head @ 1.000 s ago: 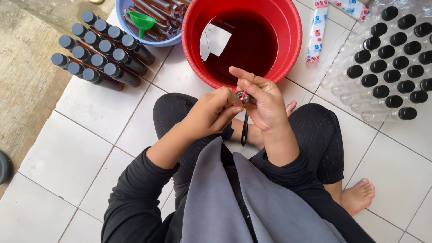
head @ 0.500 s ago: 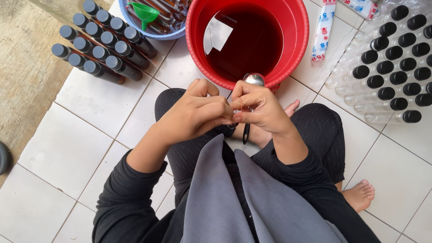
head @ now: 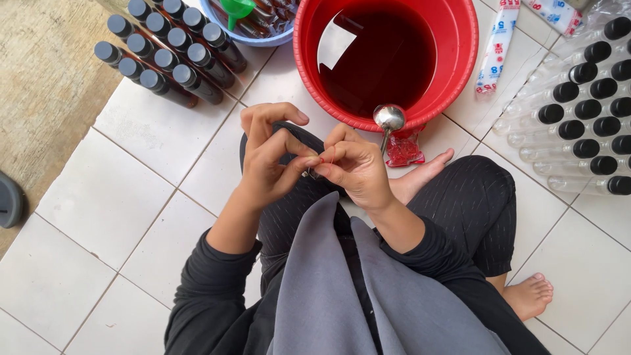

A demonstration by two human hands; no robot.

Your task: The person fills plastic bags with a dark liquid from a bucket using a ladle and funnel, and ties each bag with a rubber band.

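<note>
**Fingers pinch a small red piece over the lap**

The left hand (head: 273, 161) and right hand (head: 355, 167) meet fingertip to fingertip, both pinched shut on a tiny red piece (head: 323, 158); its axis is too small to tell. A metal spoon (head: 388, 125) stands nearly upright beside the red bucket (head: 460, 59), bowl upward.

Left hand (head: 276, 154) and right hand (head: 355, 167) drawn closer to the lap; dark hanging piece gone; metal spoon (head: 388, 120) now exposed at red bucket (head: 460, 46) rim.
</note>
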